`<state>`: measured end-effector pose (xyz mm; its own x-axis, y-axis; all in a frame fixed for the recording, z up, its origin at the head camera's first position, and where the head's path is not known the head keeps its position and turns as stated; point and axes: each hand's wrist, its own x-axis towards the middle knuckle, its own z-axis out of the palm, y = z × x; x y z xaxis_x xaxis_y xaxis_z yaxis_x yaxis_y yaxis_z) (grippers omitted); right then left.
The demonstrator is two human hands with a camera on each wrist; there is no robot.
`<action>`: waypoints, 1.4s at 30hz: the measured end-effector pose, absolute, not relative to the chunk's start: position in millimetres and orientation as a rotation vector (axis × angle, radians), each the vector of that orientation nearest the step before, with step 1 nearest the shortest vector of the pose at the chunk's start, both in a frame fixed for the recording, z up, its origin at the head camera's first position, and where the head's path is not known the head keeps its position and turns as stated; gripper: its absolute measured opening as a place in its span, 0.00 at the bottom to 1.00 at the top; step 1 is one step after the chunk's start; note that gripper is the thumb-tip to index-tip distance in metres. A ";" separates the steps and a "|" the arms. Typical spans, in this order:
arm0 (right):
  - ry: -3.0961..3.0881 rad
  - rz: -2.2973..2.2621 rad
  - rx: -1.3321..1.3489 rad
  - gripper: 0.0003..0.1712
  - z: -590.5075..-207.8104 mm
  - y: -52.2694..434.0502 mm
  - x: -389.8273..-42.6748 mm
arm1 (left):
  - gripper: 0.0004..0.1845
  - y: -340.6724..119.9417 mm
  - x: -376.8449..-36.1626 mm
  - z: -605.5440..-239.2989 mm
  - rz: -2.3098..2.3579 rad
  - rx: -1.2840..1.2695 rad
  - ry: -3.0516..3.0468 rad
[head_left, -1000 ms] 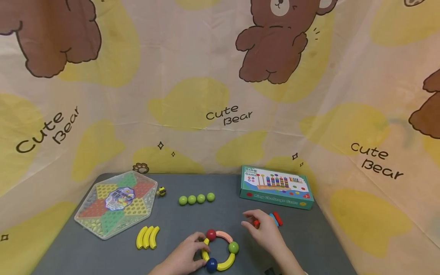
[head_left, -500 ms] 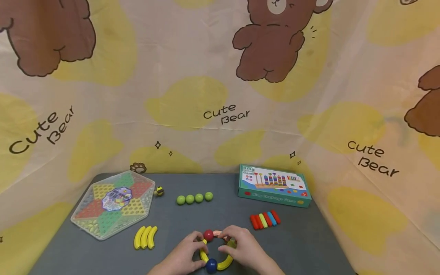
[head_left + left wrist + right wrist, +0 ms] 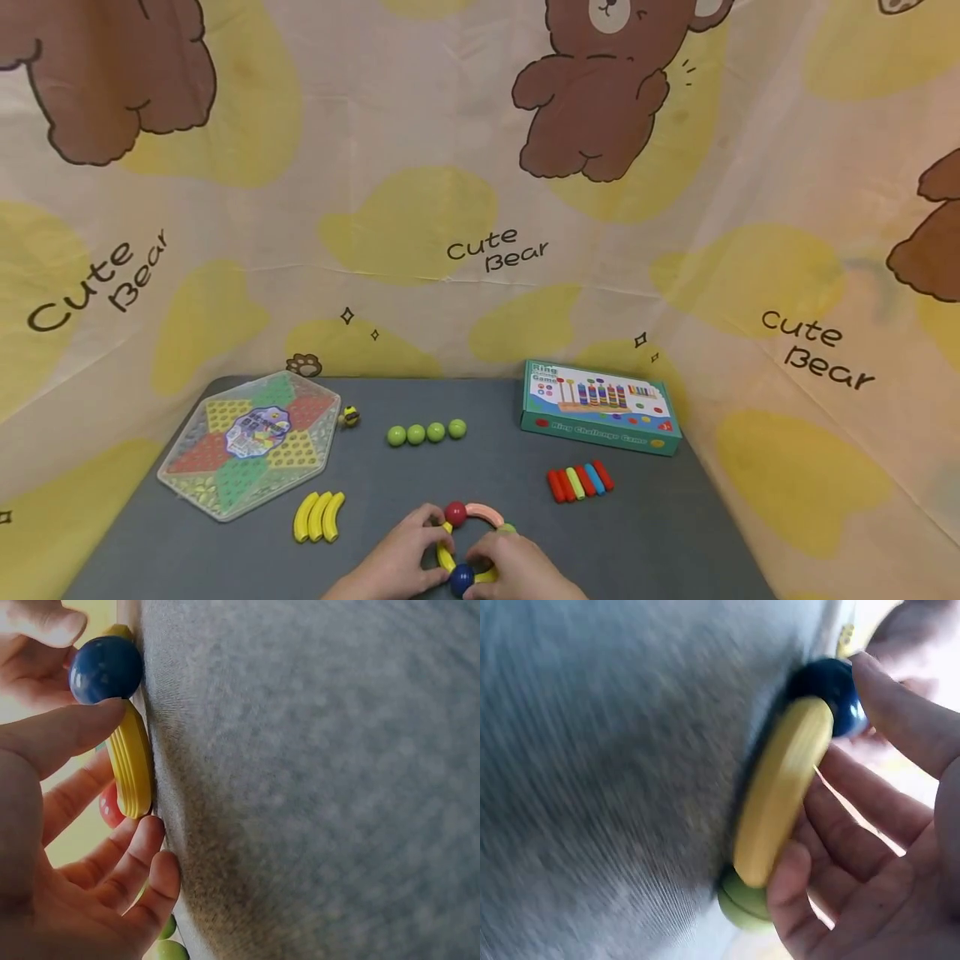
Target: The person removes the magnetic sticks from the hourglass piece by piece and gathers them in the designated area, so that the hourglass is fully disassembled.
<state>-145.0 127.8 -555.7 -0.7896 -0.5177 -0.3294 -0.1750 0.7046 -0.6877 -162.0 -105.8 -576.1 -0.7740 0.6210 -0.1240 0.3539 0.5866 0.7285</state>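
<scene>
On the grey table a ring of balls and curved rods lies between both hands. My left hand (image 3: 405, 552) grips the left yellow curved rod (image 3: 131, 761), its thumb where that rod meets the blue ball (image 3: 462, 580). Across the ring my right hand (image 3: 517, 567) curls around the blue ball, the thumb touching it, while the other fingers lie along the right yellow curved rod (image 3: 784, 791). A red ball (image 3: 455, 514) and a pink curved rod (image 3: 483, 513) form the far side. The right hand partly hides the green ball (image 3: 507, 529).
Three yellow curved rods (image 3: 318, 517) lie left of the ring. Behind it stand several green balls (image 3: 416, 434). To the right are several short coloured sticks (image 3: 580, 482) and a green game box (image 3: 600, 408). A hexagonal board (image 3: 251, 446) and a small bee-like toy (image 3: 349, 416) are at the left.
My right hand has come left from beside the coloured sticks to the green ball, then down the ring to the blue ball. My left hand has stayed at the ring.
</scene>
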 end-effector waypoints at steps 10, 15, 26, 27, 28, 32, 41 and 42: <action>2.455 -0.744 -0.568 0.11 -557.5 118.4 -144.3 | 0.07 -108.0 -159.2 -579.2 1.108 0.780 2.423; 2.430 -0.764 -0.562 0.10 -556.4 119.6 -143.5 | 0.08 -106.1 -158.3 -581.5 1.191 0.751 2.351; 2.317 -0.841 -0.540 0.08 -556.5 124.1 -141.4 | 0.07 -108.8 -160.1 -582.7 1.176 0.745 2.376; 2.310 -0.849 -0.543 0.08 -556.4 124.6 -142.1 | 0.07 -109.7 -160.5 -582.5 1.164 0.752 2.381; 2.317 -0.836 -0.561 0.09 -556.2 125.0 -142.9 | 0.07 -110.4 -161.0 -582.5 1.152 0.758 2.383; 2.333 -0.834 -0.606 0.14 -551.8 126.8 -144.6 | 0.10 -112.3 -161.4 -580.9 1.108 0.771 2.386; 2.536 -0.972 -0.644 0.16 -527.6 137.5 -156.2 | 0.14 -108.9 -162.7 -575.7 1.041 0.733 2.423; 2.574 -0.974 -0.648 0.16 -526.7 138.0 -159.8 | 0.14 -108.7 -162.9 -575.6 1.033 0.733 2.431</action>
<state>-159.8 138.0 -526.7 -0.8483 -0.5139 -0.1276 -0.3008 0.6660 -0.6826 -162.9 -108.7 -575.6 -0.7835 0.6025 -0.1521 0.3086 0.5897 0.7464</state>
